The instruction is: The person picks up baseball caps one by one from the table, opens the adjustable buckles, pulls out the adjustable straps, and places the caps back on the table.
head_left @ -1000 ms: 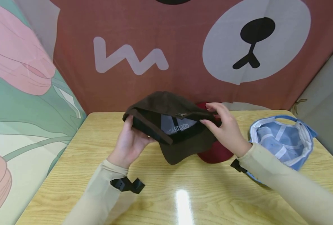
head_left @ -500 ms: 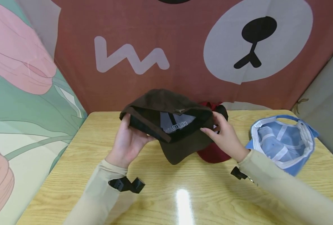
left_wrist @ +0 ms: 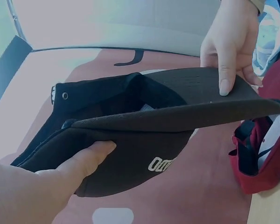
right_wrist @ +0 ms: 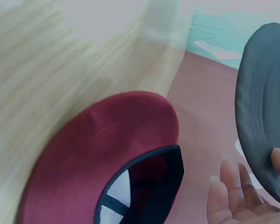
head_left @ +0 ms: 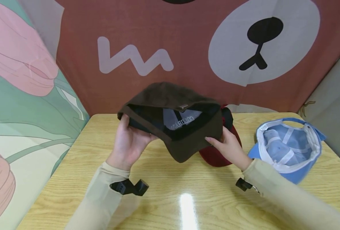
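Both hands hold a dark brown baseball cap point(head_left: 167, 94) up over the table, its opening facing the head camera and its brim low at the front. My left hand point(head_left: 129, 145) grips the cap's left side, fingers partly hidden by it; the left wrist view shows the thumb point(left_wrist: 91, 158) against the crown, near white embroidered letters. My right hand point(head_left: 231, 150) pinches the brim at its right end, thumb on one face and fingers behind. A dark red cap point(right_wrist: 102, 126) lies behind and below the right hand, partly covered by the brown cap in the head view.
A light blue cap point(head_left: 290, 143) lies opening up at the right of the wooden table point(head_left: 158, 204). A brown cloth backdrop point(head_left: 187, 38) with a bear print hangs along the table's far edge. A flower-printed cloth point(head_left: 29, 118) hangs on the left.
My right hand has slid down from the cap's upper right edge to its brim. The brown cap has risen slightly and tilted, showing more of its inside.
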A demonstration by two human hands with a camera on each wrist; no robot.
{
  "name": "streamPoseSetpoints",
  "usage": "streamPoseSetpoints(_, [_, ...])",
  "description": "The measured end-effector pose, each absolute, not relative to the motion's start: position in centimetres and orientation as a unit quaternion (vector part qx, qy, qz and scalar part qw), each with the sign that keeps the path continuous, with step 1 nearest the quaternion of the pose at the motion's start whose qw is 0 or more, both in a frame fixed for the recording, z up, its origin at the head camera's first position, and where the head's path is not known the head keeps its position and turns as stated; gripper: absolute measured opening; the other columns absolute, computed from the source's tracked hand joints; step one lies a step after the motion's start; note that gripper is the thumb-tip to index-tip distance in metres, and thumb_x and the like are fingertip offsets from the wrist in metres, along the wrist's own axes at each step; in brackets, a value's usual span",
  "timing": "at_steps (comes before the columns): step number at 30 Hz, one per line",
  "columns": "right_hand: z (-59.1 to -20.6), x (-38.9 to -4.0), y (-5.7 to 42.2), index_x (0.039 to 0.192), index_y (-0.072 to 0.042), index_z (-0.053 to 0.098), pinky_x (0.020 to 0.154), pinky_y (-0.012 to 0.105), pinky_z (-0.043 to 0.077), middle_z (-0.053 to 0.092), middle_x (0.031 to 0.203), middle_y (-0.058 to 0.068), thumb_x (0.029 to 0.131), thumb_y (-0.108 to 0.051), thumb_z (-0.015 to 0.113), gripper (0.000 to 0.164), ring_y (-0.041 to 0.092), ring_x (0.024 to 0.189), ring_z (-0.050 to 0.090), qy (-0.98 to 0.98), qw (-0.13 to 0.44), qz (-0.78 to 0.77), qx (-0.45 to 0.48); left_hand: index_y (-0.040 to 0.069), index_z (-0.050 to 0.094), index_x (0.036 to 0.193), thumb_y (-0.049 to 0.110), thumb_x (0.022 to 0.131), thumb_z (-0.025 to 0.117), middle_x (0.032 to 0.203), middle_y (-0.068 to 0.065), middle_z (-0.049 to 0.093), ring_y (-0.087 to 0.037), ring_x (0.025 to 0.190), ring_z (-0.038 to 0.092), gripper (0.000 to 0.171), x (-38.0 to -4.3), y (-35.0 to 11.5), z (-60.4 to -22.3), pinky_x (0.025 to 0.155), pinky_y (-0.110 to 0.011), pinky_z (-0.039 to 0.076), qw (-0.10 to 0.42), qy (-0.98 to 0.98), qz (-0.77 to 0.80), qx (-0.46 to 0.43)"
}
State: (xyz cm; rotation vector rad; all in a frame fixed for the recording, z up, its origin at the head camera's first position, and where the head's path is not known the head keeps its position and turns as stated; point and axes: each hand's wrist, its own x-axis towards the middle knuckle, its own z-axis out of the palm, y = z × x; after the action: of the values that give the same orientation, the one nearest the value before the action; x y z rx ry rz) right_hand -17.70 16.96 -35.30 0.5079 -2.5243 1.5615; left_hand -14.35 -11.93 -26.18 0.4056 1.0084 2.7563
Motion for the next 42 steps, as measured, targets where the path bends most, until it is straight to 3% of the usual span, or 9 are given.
streamPoseSetpoints(4, [-35.7,-17.5,17.1,0.114,0.006,0.052,0.072,0.022,0.052,0.065,0.093,0.019,0.092,-0.002,0.064,0.027,0.022,0.076,0.066,-0.831,0.054,0.526,0.173,0.02,0.06,0.093,0.041,0.107,0.022,0.101,-0.001,0.057,-0.022,0.108,0.051,0.045,-14.4,-11.9,-26.1,0.088,-0.053,0.042,0.092,0.33,0.928,0.145])
streamPoseSetpoints(10, [-36.3,-17.5,17.1,0.11,0.007,0.053,0.071,0.028,0.055,0.068,0.092,0.021,0.095,-0.004,0.061,0.02,0.024,0.075,0.068,-0.814,-0.01,0.555,0.173,0.019,0.06,0.091,0.042,0.107,0.024,0.104,0.0,0.057,-0.021,0.109,0.05,0.045,-14.6,-11.8,-26.0,0.089,-0.052,0.041,0.09,0.309,0.934,0.154])
streamPoseSetpoints(20, [-37.2,-17.2,16.3,0.104,0.018,0.055,0.072,0.029,0.056,0.068,0.089,0.017,0.099,-0.009,0.056,0.028,0.016,0.075,0.068,-0.753,-0.124,0.624,0.169,0.02,0.059,0.094,0.042,0.106,0.023,0.11,0.0,0.054,-0.021,0.112,0.048,0.044,-14.5,-11.7,-26.0,0.092,-0.054,0.038,0.08,0.309,0.936,0.147])
streamPoseSetpoints(26, [-37.2,-17.1,16.4,0.104,0.02,0.055,0.076,0.029,0.056,0.069,0.087,0.011,0.1,-0.006,0.051,0.027,0.015,0.077,0.069,-0.728,-0.106,0.659,0.157,0.022,0.058,0.093,0.041,0.106,0.02,0.114,0.001,0.052,-0.022,0.116,0.044,0.044,-14.5,-11.8,-26.2,0.095,-0.058,0.031,0.072,0.323,0.934,0.133])
streamPoseSetpoints(34, [-36.4,-16.6,16.9,0.108,0.012,0.052,0.08,0.029,0.055,0.07,0.091,0.005,0.102,-0.011,0.05,0.024,0.017,0.082,0.07,-0.724,-0.059,0.672,0.147,0.02,0.06,0.094,0.041,0.107,0.021,0.108,-0.001,0.054,-0.023,0.109,0.049,0.045,-14.7,-12.1,-27.0,0.086,-0.049,0.045,0.06,0.332,0.936,0.097])
streamPoseSetpoints(42, [-35.9,-16.6,17.1,0.11,0.008,0.054,0.08,0.028,0.054,0.071,0.09,-0.003,0.102,-0.011,0.049,0.021,0.016,0.08,0.069,-0.71,-0.03,0.688,0.148,0.025,0.054,0.112,0.04,0.107,0.02,0.132,-0.003,0.041,-0.021,0.113,0.045,0.037,-15.0,-12.2,-28.3,0.089,-0.047,0.042,0.038,0.422,0.9,0.106])
